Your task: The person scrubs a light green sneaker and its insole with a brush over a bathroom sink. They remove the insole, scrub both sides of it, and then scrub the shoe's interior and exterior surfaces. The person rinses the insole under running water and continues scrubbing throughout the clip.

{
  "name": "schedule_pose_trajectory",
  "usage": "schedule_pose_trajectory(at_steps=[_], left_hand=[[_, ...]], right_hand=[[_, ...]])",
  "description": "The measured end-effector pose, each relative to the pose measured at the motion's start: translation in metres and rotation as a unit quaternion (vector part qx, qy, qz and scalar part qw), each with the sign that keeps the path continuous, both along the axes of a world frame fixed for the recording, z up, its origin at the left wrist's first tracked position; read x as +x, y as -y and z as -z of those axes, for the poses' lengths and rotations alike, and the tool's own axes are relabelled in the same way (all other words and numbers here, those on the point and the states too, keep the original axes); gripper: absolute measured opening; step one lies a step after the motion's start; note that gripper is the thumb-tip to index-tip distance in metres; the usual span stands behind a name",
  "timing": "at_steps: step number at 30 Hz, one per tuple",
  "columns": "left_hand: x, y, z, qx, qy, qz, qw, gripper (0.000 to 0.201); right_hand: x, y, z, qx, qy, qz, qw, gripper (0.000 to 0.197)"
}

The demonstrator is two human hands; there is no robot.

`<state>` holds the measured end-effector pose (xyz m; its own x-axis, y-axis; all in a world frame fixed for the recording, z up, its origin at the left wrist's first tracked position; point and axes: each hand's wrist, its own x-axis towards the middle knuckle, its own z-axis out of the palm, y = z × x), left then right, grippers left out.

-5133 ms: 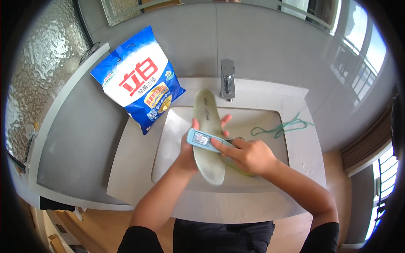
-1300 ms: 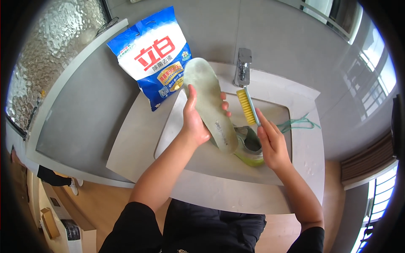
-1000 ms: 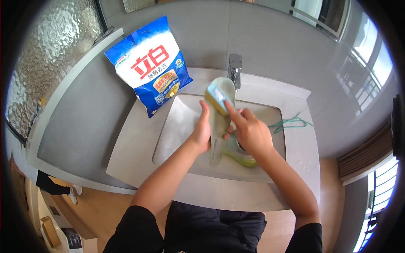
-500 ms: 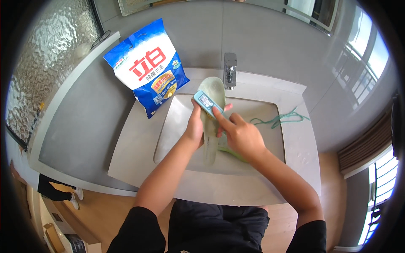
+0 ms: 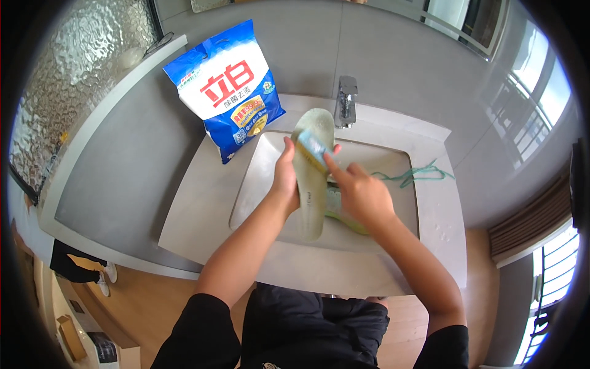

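A long pale-green shoe insole is held upright over the sink by my left hand, whose thumb runs along its left edge. My right hand is closed on a light-blue scrub brush, with the index finger stretched along its back. The brush's yellowish bristles press on the insole's upper half, and motion smears it a little. Behind my right hand, a green shoe lies in the white sink, mostly covered. Teal shoelaces trail over the basin's right rim.
A blue-and-white bag of washing powder stands at the counter's back left. The chrome tap rises behind the basin. A grey ledge runs along the left. Another person's legs show at the far lower left.
The brush has slid slightly down and right along the insole, its bristles now more visible. More of the shoe shows behind my right hand. The whole view has shifted slightly.
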<state>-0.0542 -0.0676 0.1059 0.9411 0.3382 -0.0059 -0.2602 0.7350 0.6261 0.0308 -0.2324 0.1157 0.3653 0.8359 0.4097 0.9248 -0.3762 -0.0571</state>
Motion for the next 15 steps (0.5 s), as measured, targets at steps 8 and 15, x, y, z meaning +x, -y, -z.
schedule_pose_trajectory(at_steps=[8,15], left_hand=[[-0.007,-0.027,0.002,0.018,0.061,-0.081,0.995,0.079],[-0.005,-0.039,-0.001,0.010,-0.005,-0.214,0.977,0.079]], right_hand=[[-0.010,-0.014,0.006,0.031,0.005,-0.077,0.997,0.068],[-0.026,0.015,0.015,0.051,-0.105,-0.114,0.987,0.064]])
